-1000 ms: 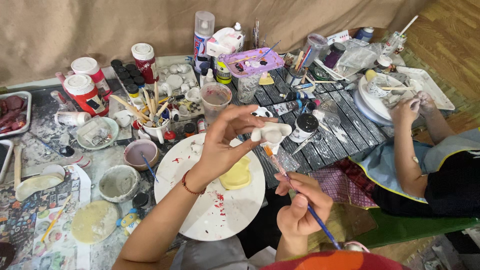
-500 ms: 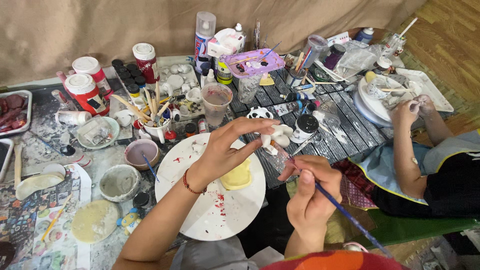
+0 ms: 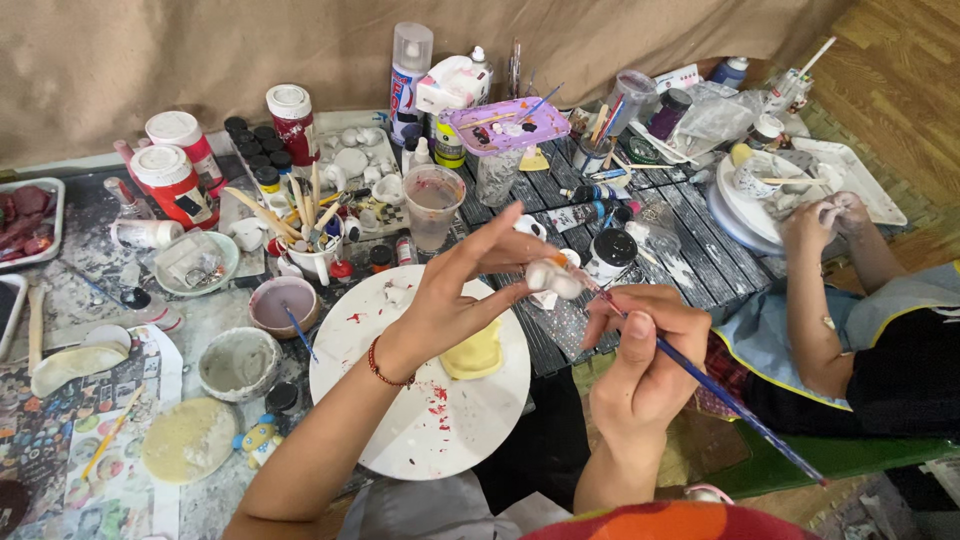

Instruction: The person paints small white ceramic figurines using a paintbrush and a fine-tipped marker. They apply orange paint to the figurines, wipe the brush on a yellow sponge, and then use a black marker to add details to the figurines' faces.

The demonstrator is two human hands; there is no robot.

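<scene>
Head view of a cluttered painting bench (image 3: 640, 215). The left hand (image 3: 455, 290) holds a small white figure (image 3: 553, 277) above the bench, its grip closed on the figure between thumb and fingertips, with the index finger stretched toward 1 o'clock. The right hand (image 3: 645, 350), at 4 o'clock of the figure, has its grip closed on a blue brush (image 3: 720, 395); the brush tip touches the figure, and the handle runs away toward 4 o'clock. Below the left hand lies a white plate (image 3: 400, 420) flecked with red paint, carrying a yellow piece (image 3: 475, 355). At 9 o'clock of the plate stands a pink bowl (image 3: 283, 305) with a brush in it, and at 7 o'clock of that bowl a grey bowl (image 3: 238, 362). A clear cup (image 3: 433, 205) of cloudy water stands at 12 o'clock of the plate. At 3 o'clock of the view, another person's hands (image 3: 825, 220) work over a white tray (image 3: 860, 175).
</scene>
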